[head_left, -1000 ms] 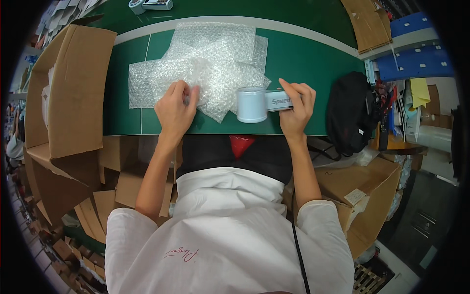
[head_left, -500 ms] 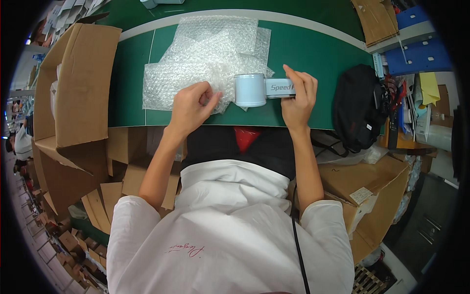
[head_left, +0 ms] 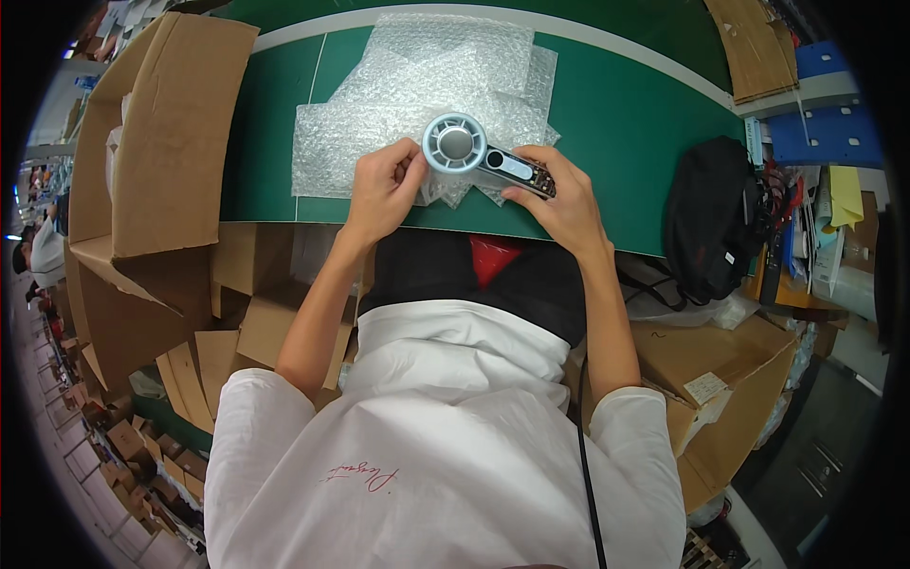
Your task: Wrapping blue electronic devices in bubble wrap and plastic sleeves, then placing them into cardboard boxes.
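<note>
A light-blue handheld fan point(head_left: 442, 172) lies across my right hand's grip, its round ribbed head with a grey centre facing up. My right hand point(head_left: 573, 197) is closed around the fan's handle, where a dark panel shows between thumb and fingers. Beside the fan head, my left hand point(head_left: 383, 192) has its fingers curled and thumb pressed to them; whatever is in them is hidden. Under and beyond both hands lie overlapping sheets of bubble wrap point(head_left: 365, 133), spread flat on the green table point(head_left: 635, 152).
At the left edge of the table stands a tall open cardboard box point(head_left: 185, 133). A black backpack point(head_left: 709, 218) rests at the right end. More cardboard boxes lie below on both sides, including an open box point(head_left: 730, 379) at lower right. A black cable point(head_left: 586, 474) hangs down my shirt.
The fan has been turned from its side so its ribbed face and handle panel show. My right hand's grip has shifted, and my left hand has come close to the fan head.
</note>
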`<state>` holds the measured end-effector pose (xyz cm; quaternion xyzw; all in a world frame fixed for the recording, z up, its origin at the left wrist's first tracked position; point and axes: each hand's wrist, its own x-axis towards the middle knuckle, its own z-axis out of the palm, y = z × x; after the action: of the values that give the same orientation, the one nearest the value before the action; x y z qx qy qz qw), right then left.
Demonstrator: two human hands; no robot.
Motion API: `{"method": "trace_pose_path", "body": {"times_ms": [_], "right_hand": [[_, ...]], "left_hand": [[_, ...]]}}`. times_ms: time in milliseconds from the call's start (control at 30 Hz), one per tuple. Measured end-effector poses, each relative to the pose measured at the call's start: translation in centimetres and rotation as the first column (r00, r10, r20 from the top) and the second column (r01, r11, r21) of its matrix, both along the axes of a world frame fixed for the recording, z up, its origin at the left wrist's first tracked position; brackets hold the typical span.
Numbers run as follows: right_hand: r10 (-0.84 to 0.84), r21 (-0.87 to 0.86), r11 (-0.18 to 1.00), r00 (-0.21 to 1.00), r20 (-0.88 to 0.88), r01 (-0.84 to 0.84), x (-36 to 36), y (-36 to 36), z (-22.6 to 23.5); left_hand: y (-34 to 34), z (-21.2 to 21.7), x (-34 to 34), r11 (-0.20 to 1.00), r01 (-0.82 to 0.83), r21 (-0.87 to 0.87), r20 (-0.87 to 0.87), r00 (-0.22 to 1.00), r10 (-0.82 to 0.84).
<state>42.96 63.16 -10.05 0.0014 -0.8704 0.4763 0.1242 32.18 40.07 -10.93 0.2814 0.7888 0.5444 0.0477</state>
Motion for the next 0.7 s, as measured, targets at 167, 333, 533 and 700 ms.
{"method": "trace_pose_path", "body": {"times_ms": [167,333,533,700], "right_hand": [[0.004,0.043,0.999,0.999,-0.048,-0.002,0.2,-0.1,-0.3],[0.026,0.072,0.997,0.977,-0.212,-0.011,-0.3,0.0,-0.4],[-0.026,-0.020,1.000,0.992,-0.120,0.024,0.3,-0.7,1.2],[-0.065,0.191,0.977,0.986,-0.151,0.093,1.4,-2.8,6.7]], "left_hand": [[0.0,0.2,0.0,0.992,-0.091,0.083,0.163,0.984,0.077],[-0.5,-0.7,-0.4,0.973,-0.086,0.216,0.255,0.967,0.028],[0.2,4.2,0.2,1.000,-0.012,-0.008,-0.043,0.999,0.011],[3.2,8.7,2.1,0.954,0.077,-0.290,-0.605,0.758,-0.245]]}}
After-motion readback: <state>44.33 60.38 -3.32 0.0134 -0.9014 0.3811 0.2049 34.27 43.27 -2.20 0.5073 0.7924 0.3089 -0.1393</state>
